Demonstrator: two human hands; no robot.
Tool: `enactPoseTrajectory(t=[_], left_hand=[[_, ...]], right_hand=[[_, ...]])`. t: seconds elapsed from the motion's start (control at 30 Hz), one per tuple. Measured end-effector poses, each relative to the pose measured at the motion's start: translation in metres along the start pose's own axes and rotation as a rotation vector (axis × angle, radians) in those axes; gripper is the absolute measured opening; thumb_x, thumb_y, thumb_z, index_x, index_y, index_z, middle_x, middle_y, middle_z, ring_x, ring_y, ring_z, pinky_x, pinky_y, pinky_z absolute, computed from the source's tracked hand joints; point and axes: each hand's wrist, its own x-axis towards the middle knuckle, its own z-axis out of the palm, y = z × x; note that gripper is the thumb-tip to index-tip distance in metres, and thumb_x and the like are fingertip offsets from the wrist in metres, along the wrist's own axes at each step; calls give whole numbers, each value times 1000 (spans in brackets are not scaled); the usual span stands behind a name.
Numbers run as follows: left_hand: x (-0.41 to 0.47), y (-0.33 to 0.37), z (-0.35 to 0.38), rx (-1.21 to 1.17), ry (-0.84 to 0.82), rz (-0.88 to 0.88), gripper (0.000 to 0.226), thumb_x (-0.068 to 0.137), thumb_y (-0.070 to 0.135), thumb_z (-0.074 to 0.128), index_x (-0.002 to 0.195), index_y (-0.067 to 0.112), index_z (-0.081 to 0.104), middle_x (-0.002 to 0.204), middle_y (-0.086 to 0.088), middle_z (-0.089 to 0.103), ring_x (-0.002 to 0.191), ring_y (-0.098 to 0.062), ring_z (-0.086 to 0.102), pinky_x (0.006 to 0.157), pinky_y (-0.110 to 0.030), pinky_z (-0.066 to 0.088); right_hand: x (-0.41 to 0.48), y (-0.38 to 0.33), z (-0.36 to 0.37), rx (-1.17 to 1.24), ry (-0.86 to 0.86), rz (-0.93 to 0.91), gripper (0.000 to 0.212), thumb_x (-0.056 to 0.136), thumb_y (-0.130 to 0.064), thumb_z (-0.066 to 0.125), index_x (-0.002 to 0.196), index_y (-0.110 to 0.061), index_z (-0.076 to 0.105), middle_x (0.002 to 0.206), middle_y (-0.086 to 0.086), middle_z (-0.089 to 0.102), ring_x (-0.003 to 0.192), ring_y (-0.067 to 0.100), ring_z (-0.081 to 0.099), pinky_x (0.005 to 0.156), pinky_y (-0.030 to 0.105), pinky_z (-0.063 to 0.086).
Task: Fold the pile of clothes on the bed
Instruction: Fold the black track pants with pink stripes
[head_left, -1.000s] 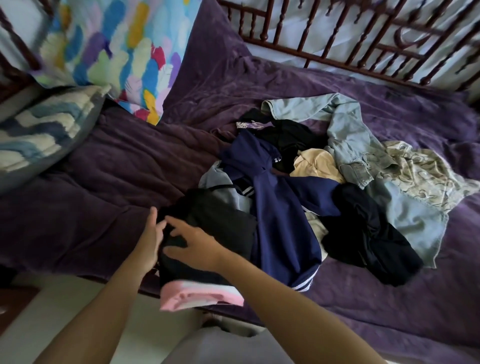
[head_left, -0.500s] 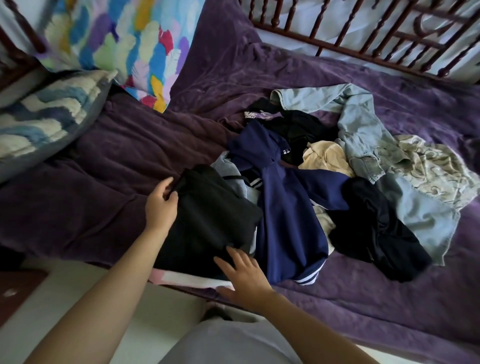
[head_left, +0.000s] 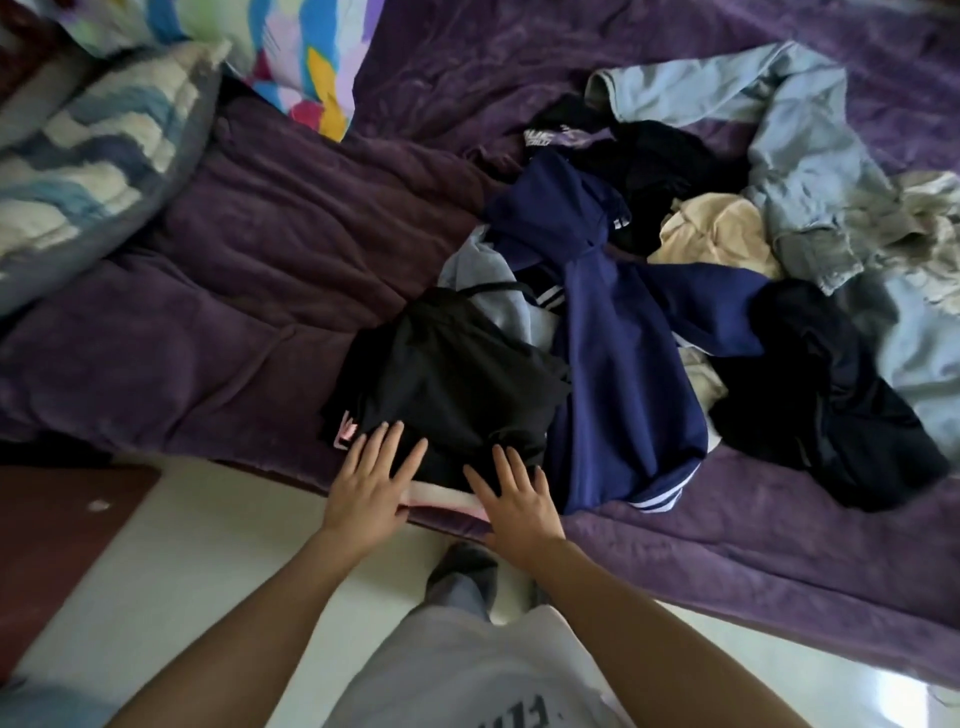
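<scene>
At the near edge of the bed (head_left: 234, 312), pressing down on a black garment (head_left: 457, 374): left hand (head_left: 371, 480) flat, fingers straight and slightly spread, fingertips on the dark cloth, palm over a pink band (head_left: 441, 493) along the garment's nearest edge. Right hand (head_left: 514, 499) just beside it, likewise flat with fingers straight, gripping nothing, heel at the mattress edge. Between the two hands, a strip of that pink band showing. More pink at the garment's left corner, possibly a printed mark, too blurred to read. Black cloth bunched rather than squared, its far part resting against the pile of clothes (head_left: 691, 364) to the right. Touching its right side, a navy jacket (head_left: 623, 364) with white stripes at the hem, draped toward the near edge. Behind the black garment, a grey piece (head_left: 483, 275) tucked partly under the navy. Farther back in the pile, a cream garment (head_left: 717, 234), a light blue denim shirt (head_left: 800, 156) stretched along the far side, and another black piece (head_left: 831, 405) at the right. Well apart at the left, a zigzag pillow (head_left: 93, 156) and a multicoloured pillow (head_left: 311, 57) on the purple cover. Below the bed edge, pale floor (head_left: 208, 571) and a dark red-brown surface (head_left: 52, 530) at the far left.
</scene>
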Motion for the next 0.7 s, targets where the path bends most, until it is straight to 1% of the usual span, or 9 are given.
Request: enactPoseTrajectory(t=[0.03,0.13,0.2,0.27,0.37,0.5,0.53,0.6,0.7], left_hand=[[7,-2,-5,0,12,-11,110,28,35,91,128,15,50,126,-22,57,116,-36,56,102,-45,30],[28,-16,-17,47,79,-1,90,31,36,90,115,14,66,122,-22,60,110,-37,59,100,-44,27],[41,-26,-24,66,76,19,88,29,45,90,108,13,70,119,-22,62,107,-37,61,99,-44,26],[53,-34,-28,77,97,29,84,27,46,90,102,13,72,112,-21,65,103,-36,63,97,-43,26],[69,-39,-34,67,188,12,64,34,29,91,93,13,73,99,-17,69,93,-34,66,94,-42,27],[80,-38,-43,-14,226,-7,39,42,20,89,78,15,73,76,-8,70,77,-31,66,86,-44,45],[81,-38,-48,-40,208,-18,34,48,20,87,79,15,74,76,-8,70,79,-31,65,87,-46,45],[83,-36,-58,-102,163,-60,25,71,26,76,94,17,73,90,-7,71,97,-31,61,98,-44,33],[82,-33,-62,-81,91,-69,30,88,39,53,111,25,66,110,2,66,115,-23,50,106,-37,20]], right_hand=[[0,-1,4,22,39,15,94,23,-55,88,111,-28,69,117,16,65,106,30,64,74,48,55],[-3,-3,9,12,141,2,83,31,-41,90,110,-24,70,118,16,64,108,31,63,77,47,54],[-6,-5,9,13,206,6,83,32,-34,90,111,-20,70,120,17,63,110,31,62,79,47,54],[-7,-8,8,14,245,1,94,31,-35,90,119,-17,62,120,17,63,110,31,62,81,46,53],[-3,-17,5,63,260,-3,109,29,-40,90,124,-16,42,117,14,65,108,29,63,78,43,55],[5,-24,1,96,229,26,115,25,-44,90,125,-19,40,111,14,68,101,29,66,73,41,56],[7,-25,-2,96,236,37,118,23,-46,90,126,-18,40,111,14,68,101,30,66,74,41,56],[11,-27,-7,88,275,55,121,22,-50,89,128,-17,39,111,16,67,101,31,66,75,43,56],[14,-28,-16,53,427,50,107,37,-39,88,129,-18,39,111,14,67,101,31,66,75,41,56]])
